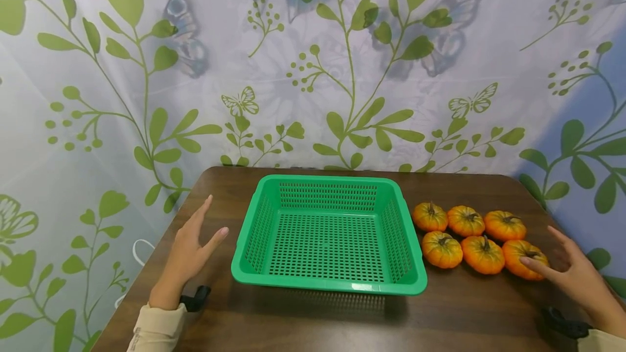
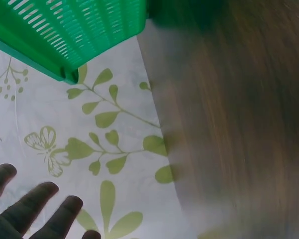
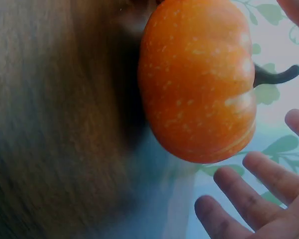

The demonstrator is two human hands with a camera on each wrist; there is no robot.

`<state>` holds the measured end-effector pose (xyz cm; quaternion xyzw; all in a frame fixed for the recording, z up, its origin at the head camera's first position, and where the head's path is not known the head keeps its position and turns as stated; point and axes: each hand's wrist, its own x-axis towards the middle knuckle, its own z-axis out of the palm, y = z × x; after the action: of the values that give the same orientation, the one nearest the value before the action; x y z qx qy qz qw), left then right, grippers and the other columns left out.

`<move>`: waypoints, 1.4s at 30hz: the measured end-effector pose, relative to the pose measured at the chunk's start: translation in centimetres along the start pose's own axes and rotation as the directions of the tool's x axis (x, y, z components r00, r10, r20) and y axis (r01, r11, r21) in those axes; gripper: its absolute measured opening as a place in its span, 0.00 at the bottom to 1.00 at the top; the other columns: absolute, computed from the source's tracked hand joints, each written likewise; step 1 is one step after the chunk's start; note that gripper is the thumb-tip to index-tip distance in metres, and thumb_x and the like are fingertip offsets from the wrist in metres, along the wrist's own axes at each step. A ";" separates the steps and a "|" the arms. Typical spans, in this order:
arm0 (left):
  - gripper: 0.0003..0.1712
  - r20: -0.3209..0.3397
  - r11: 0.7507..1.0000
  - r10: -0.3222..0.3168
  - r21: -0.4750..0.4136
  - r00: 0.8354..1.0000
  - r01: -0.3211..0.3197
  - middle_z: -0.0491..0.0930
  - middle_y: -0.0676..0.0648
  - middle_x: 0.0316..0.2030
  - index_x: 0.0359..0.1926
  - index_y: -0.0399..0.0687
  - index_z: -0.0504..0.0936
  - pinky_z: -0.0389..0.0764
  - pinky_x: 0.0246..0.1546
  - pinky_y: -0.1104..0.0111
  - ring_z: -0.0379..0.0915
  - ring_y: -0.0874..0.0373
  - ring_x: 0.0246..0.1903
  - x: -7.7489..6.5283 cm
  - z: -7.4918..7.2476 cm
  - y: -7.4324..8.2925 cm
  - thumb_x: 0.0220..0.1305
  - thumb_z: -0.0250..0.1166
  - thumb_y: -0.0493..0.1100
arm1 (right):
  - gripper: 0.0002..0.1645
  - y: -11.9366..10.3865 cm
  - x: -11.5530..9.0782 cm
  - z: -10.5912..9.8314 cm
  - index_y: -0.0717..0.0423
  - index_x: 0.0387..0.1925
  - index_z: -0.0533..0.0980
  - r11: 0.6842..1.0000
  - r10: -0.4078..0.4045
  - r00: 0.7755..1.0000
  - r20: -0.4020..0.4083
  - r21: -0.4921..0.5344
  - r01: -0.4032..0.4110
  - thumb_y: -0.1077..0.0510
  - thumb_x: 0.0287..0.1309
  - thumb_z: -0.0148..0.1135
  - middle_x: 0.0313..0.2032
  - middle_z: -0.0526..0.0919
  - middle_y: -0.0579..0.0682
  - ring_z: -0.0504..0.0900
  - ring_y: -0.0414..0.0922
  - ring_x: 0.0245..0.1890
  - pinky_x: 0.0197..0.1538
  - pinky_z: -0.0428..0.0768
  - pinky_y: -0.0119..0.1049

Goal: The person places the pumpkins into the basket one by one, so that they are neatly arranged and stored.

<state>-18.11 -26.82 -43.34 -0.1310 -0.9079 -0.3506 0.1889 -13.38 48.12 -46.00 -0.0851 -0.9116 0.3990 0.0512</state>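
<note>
A green plastic basket (image 1: 327, 288) with perforated sides and floor stands in the middle of the table, nothing inside it. To its right, several small orange pumpkins (image 1: 483, 254) with dark stems lie in two rows. My right hand (image 1: 572, 270) is beside the nearest right pumpkin (image 3: 199, 79), fingers spread, thumb overlapping it in the head view; the right wrist view shows the fingertips just off its side. On the basket's other side my left hand (image 1: 188, 246) hovers, thumb and fingers apart, holding nothing. Its fingers (image 2: 35, 204) also show in the left wrist view.
The brown wooden table (image 1: 293, 325) has rounded far corners. Behind it hangs a pale curtain (image 1: 274, 69) printed with green leaves and butterflies. A white cable (image 1: 139, 251) loops past the table's left edge.
</note>
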 end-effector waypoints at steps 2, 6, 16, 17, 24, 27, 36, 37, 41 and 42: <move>0.47 0.017 0.997 -0.025 -0.069 1.000 0.026 0.60 0.33 0.81 0.87 0.48 0.56 0.61 0.69 0.27 0.57 0.27 0.77 0.2 0.1 0.0 0.75 0.68 0.48 | 0.65 0.4 0.1 0.1 0.62 0.85 0.27 1.000 0.010 1.000 0.012 0.024 -0.010 0.48 0.77 0.64 0.78 0.26 0.83 0.40 0.90 0.72 0.65 0.49 0.86; 0.45 0.057 0.982 -0.058 -0.177 0.997 0.067 0.60 0.33 0.81 0.87 0.54 0.56 0.61 0.70 0.29 0.57 0.29 0.78 0.6 0.4 -0.1 0.77 0.66 0.47 | 0.63 1.3 0.4 0.1 0.52 0.87 0.27 0.999 -0.007 0.999 0.049 0.046 0.005 0.51 0.78 0.63 0.77 0.34 0.86 0.46 0.89 0.71 0.70 0.73 0.35; 0.36 0.086 0.897 0.025 -0.441 0.996 0.016 0.68 0.34 0.77 0.84 0.44 0.62 0.69 0.67 0.77 0.70 0.59 0.71 1.9 1.7 -0.9 0.80 0.58 0.35 | 0.64 2.4 1.2 0.3 0.53 0.87 0.27 0.999 -0.038 0.989 0.143 0.017 0.036 0.52 0.77 0.65 0.74 0.45 0.90 0.54 0.82 0.69 0.39 0.63 0.14; 0.35 0.091 0.884 0.030 -0.468 0.995 0.016 0.67 0.33 0.76 0.84 0.42 0.61 0.69 0.66 0.79 0.69 0.63 0.70 2.1 1.8 -1.0 0.81 0.57 0.35 | 0.63 2.5 1.2 0.3 0.53 0.87 0.28 0.999 -0.041 0.988 0.148 0.018 0.039 0.52 0.77 0.65 0.74 0.45 0.90 0.53 0.81 0.69 0.40 0.63 0.14; 0.33 0.179 0.826 0.027 -0.558 0.983 0.078 0.65 0.30 0.76 0.83 0.36 0.60 0.74 0.61 0.78 0.71 0.62 0.68 3.0 2.5 -1.0 0.82 0.54 0.35 | 0.64 2.8 1.0 0.3 0.58 0.85 0.25 1.000 -0.007 0.981 0.193 0.015 0.005 0.49 0.78 0.62 0.78 0.34 0.85 0.41 0.87 0.73 0.80 0.53 0.61; 0.33 0.206 0.818 0.019 -0.566 0.978 0.104 0.65 0.30 0.76 0.83 0.36 0.61 0.74 0.62 0.78 0.69 0.47 0.71 3.2 2.9 -1.1 0.82 0.55 0.36 | 0.63 2.9 0.9 0.3 0.59 0.85 0.24 1.000 0.004 0.979 0.204 0.012 -0.006 0.49 0.79 0.61 0.77 0.34 0.87 0.39 0.88 0.73 0.81 0.50 0.61; 0.35 0.256 0.790 0.030 -0.598 0.966 0.134 0.61 0.27 0.78 0.84 0.38 0.58 0.75 0.62 0.75 0.68 0.50 0.74 3.9 3.8 -1.3 0.82 0.56 0.37 | 0.59 3.6 0.6 0.6 0.52 0.87 0.27 0.999 0.000 0.983 0.184 0.039 -0.008 0.49 0.80 0.59 0.79 0.32 0.83 0.32 0.80 0.78 0.61 0.45 0.09; 0.36 0.260 0.788 0.032 -0.600 0.965 0.135 0.61 0.28 0.79 0.84 0.37 0.58 0.75 0.62 0.75 0.68 0.53 0.74 4.0 3.9 -1.3 0.82 0.55 0.37 | 0.59 3.6 0.6 0.6 0.52 0.87 0.27 0.999 0.007 0.983 0.186 0.038 -0.014 0.48 0.81 0.59 0.79 0.32 0.82 0.32 0.81 0.77 0.60 0.47 0.09; 0.36 0.272 0.787 0.049 -0.603 0.961 0.130 0.60 0.28 0.79 0.84 0.36 0.56 0.74 0.62 0.75 0.65 0.43 0.74 4.3 4.2 -1.2 0.82 0.55 0.36 | 0.59 3.8 0.6 0.6 0.51 0.87 0.27 0.999 0.014 0.984 0.180 0.030 -0.019 0.48 0.80 0.59 0.79 0.34 0.83 0.36 0.81 0.77 0.50 0.50 0.06; 0.37 0.275 0.788 0.052 -0.602 0.960 0.130 0.60 0.29 0.79 0.84 0.36 0.56 0.74 0.62 0.74 0.64 0.38 0.75 4.3 4.3 -1.1 0.81 0.55 0.36 | 0.59 3.8 0.6 0.6 0.52 0.87 0.28 0.999 0.012 0.984 0.178 0.029 -0.018 0.48 0.80 0.59 0.79 0.35 0.83 0.36 0.81 0.77 0.50 0.50 0.06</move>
<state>-23.48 -24.24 -45.01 -0.2142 -0.7641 -0.6085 -0.0003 -13.67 50.31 -49.21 -0.0552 -0.9056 0.4194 -0.0323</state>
